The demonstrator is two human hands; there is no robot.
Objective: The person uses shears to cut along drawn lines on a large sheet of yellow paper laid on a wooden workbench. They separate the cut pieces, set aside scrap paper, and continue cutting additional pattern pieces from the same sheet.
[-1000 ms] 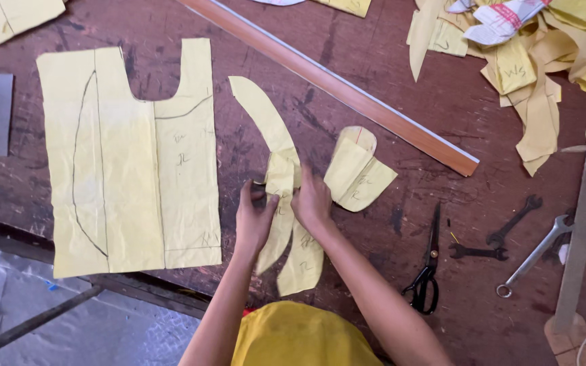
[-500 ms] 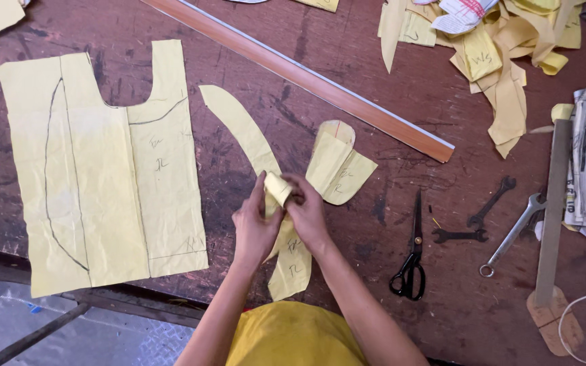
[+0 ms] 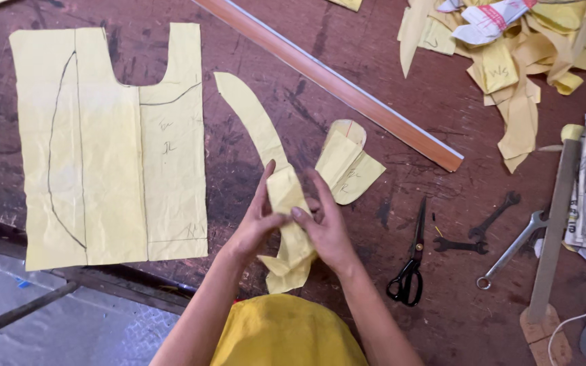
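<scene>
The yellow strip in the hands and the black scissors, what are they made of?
The curved yellow strip looks like thin matte paper: it folds sharply, holds creases and carries pencil marks. Both the left hand and right hand are pinching it. The scissors look like dark metal blades with black loop handles, maybe painted; the finish is hard to tell.

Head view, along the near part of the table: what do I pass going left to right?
Large yellow pattern piece → left hand → curved yellow strip → right hand → black scissors → dark spanners → silver spanner → wooden stick.
</scene>
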